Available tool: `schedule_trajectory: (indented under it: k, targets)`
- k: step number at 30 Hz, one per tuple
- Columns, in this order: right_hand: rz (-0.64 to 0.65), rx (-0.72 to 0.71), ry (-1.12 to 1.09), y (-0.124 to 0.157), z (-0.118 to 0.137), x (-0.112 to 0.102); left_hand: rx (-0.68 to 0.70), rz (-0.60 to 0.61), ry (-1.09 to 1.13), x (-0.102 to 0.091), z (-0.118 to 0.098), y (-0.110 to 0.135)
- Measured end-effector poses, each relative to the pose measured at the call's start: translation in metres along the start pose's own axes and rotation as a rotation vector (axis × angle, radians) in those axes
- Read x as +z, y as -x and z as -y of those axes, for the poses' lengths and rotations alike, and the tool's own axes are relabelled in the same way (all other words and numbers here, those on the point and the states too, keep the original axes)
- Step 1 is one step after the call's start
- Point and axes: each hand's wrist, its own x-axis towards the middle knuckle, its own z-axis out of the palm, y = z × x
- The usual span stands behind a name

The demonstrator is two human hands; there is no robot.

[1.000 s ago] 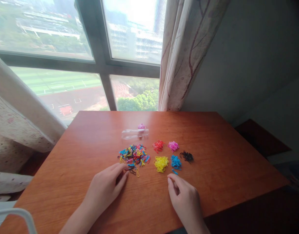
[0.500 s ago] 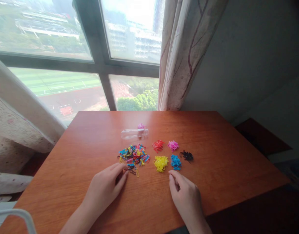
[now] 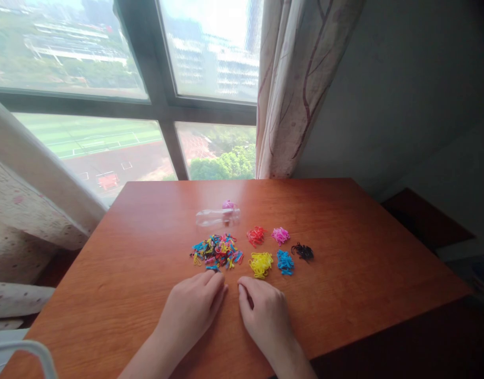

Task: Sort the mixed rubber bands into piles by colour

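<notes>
My left hand lies flat on the wooden table, fingers stretched toward the near edge of a mixed pile of small coloured rubber bands. My right hand rests right beside it, fingers loosely bent with the tips on the wood and nothing visible in them. To the right of the mixed pile sit separate little heaps: red, pink, yellow, blue and black. A clear plastic bottle with a pink cap lies on its side behind the pile.
A window and a patterned curtain stand behind the table. A grey wall is on the right. Cushions lie at the left, and a white curved rail shows at the bottom left corner.
My right hand has slid left from below the blue heap to beside my left hand. My left hand has shifted right, over the stray bands in front of the mixed pile.
</notes>
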Motion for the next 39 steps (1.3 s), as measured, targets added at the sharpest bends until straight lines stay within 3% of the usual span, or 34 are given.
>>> schedule_trajectory:
  k: [7, 15, 21, 30, 39]
  targets:
    - [0.002, -0.007, -0.015, 0.008, 0.0, -0.002, 0.041, -0.03, -0.037, 0.003, 0.001, 0.002]
    - [0.001, -0.017, -0.004, 0.009, 0.0, -0.003, 0.021, -0.093, 0.128, 0.0, 0.005, 0.0]
    - [0.008, -0.035, 0.028, 0.009, 0.001, -0.005, 0.022, -0.098, 0.297, -0.012, -0.003, -0.028]
    - [0.013, -0.015, -0.019, 0.008, -0.001, -0.003, 0.098, -0.007, 0.294, -0.015, -0.027, -0.082]
    - [-0.006, -0.032, 0.03, 0.008, 0.0, -0.003, 0.087, 0.052, 0.221, -0.013, -0.032, -0.089]
